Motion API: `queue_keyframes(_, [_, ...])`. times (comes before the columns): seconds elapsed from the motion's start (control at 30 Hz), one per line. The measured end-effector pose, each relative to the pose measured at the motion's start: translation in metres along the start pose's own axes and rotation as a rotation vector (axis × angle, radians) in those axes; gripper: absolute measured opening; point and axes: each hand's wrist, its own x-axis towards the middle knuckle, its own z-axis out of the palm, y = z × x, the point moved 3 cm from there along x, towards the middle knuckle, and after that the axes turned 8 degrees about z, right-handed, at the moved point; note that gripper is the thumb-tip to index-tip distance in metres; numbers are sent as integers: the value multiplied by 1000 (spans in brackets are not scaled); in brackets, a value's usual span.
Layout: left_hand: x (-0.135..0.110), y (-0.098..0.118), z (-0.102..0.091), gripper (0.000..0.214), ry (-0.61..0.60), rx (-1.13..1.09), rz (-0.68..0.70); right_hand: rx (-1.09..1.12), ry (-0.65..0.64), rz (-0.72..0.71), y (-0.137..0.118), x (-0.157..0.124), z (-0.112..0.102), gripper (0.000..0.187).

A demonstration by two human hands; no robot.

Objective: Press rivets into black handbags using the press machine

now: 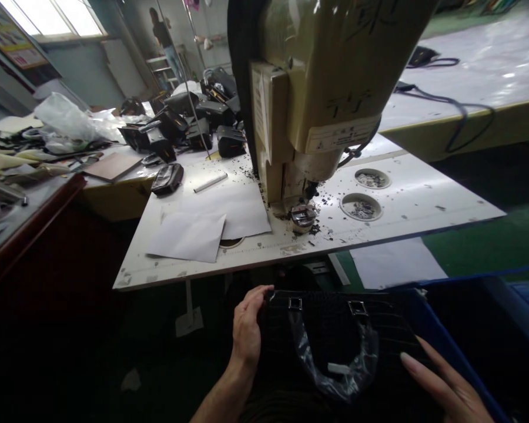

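A black crocodile-textured handbag (330, 329) lies low in front of me, below the table edge. Its handle (335, 367) is wrapped in clear plastic and hangs from two metal buckles. My left hand (247, 329) curls round the bag's upper left corner, fingers closed on it. My right hand (445, 385) rests flat on the bag's right side, fingers stretched out.
A large beige machine (317, 88) stands on the white table (423, 205), with a metal press head (303, 214) and black scraps around it. White paper sheets (189, 235) lie left. Several black bags (194, 123) crowd the far bench. A blue bin (458, 346) sits right. A person stands far back.
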Motion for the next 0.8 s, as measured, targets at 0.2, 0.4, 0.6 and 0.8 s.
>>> queue_keyframes(0.2, [-2, -3, -4, 37, 14, 12, -35, 42, -33, 9, 32, 11, -9, 54])
queue_keyframes(0.4, [-7, -7, -3, 45, 43, -107, -155, 23, -12, -118, 41, 19, -19, 38])
queue_keyframes(0.6, [-10, -4, 0, 51, 81, -212, -217, 24, -6, -107, 35, 17, -15, 36])
queue_keyframes(0.8, [-10, -7, -1, 50, 79, -231, -220, 17, -11, -112, 35, 16, -14, 43])
